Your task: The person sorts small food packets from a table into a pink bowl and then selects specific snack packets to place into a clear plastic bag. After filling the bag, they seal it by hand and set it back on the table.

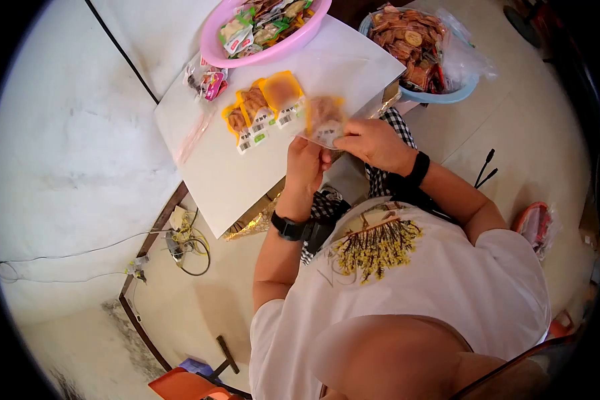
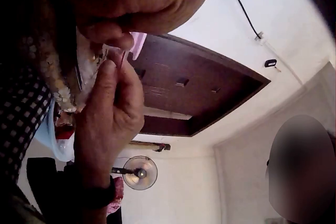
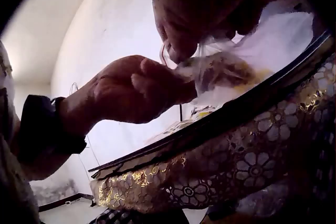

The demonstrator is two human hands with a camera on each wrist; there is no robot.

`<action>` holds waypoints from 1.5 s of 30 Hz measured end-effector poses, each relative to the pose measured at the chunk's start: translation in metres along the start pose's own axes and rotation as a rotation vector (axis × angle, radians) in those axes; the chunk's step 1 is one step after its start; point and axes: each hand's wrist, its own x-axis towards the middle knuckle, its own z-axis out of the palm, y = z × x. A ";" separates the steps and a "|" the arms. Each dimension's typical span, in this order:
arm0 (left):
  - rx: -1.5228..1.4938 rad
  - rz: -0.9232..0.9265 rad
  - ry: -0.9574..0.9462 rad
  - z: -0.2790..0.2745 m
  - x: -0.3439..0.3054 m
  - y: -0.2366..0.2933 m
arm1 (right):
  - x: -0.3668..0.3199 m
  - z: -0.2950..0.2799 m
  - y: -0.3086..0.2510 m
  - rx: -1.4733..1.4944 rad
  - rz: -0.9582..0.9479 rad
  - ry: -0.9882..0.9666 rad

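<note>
In the head view both hands meet at the near edge of a clear plastic bag (image 1: 325, 120) with brown food and a yellow edge showing through it. My left hand (image 1: 305, 168) pinches the bag's near edge from the left. From the right, my right hand (image 1: 379, 145) pinches the edge between thumb and fingers. The right wrist view shows the left hand (image 3: 134, 90) and the crumpled clear film close together above the table edge. Left of the bag, several yellow-and-white food packets (image 1: 252, 103) lie overlapping on the white tabletop (image 1: 213, 173).
A pink basin (image 1: 210, 47) full of packets stands at the table's far side. Beyond the right corner is a blue basin (image 1: 470, 92) holding many brown packets. Small packets (image 1: 213, 85) and a strip of pinkish film (image 1: 195, 137) lie at the left. Cables (image 1: 190, 243) lie on the floor.
</note>
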 end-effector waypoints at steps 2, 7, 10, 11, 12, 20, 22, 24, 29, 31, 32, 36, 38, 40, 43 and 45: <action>-0.019 0.024 0.009 0.015 0.003 0.003 | 0.000 -0.003 0.000 0.017 -0.002 -0.010; -0.005 0.112 -0.087 0.024 0.020 -0.001 | -0.002 -0.010 0.003 -0.033 0.014 -0.031; -0.072 0.215 -0.062 0.025 0.015 -0.002 | 0.002 -0.014 -0.008 0.022 0.037 -0.056; -0.093 0.280 -0.037 0.020 0.009 0.001 | 0.008 -0.015 -0.015 0.074 0.033 -0.079; -0.112 0.347 -0.011 0.015 -0.002 0.003 | 0.014 -0.019 -0.022 0.125 0.028 -0.104; -0.120 0.786 0.449 -0.055 -0.095 0.012 | 0.083 0.041 -0.070 0.276 -0.348 -0.043; -0.187 0.757 0.499 -0.088 -0.099 0.004 | 0.093 0.078 -0.075 0.354 -0.341 -0.072; -0.347 0.549 0.539 -0.134 -0.087 -0.010 | 0.097 0.121 -0.075 0.364 -0.318 -0.074; -0.354 0.460 0.489 -0.166 -0.098 -0.016 | 0.099 0.155 -0.093 0.389 -0.222 -0.081; -0.318 0.496 0.558 -0.154 -0.103 -0.009 | 0.098 0.160 -0.092 0.380 -0.223 -0.086; -0.293 0.512 0.589 -0.149 -0.105 -0.006 | 0.098 0.162 -0.093 0.376 -0.221 -0.083; -0.333 0.629 0.530 -0.139 -0.095 -0.009 | 0.102 0.158 -0.103 0.406 -0.214 -0.081; -0.315 0.660 0.450 -0.133 -0.095 -0.006 | 0.105 0.158 -0.105 0.428 -0.215 -0.063; -0.379 0.517 0.428 -0.130 -0.095 0.001 | 0.111 0.154 -0.109 0.429 -0.263 -0.055; -0.248 0.477 0.382 -0.137 -0.091 0.007 | 0.116 0.148 -0.116 0.427 -0.306 -0.047; -0.096 0.471 0.345 -0.147 -0.088 0.017 | 0.118 0.148 -0.116 0.430 -0.318 -0.029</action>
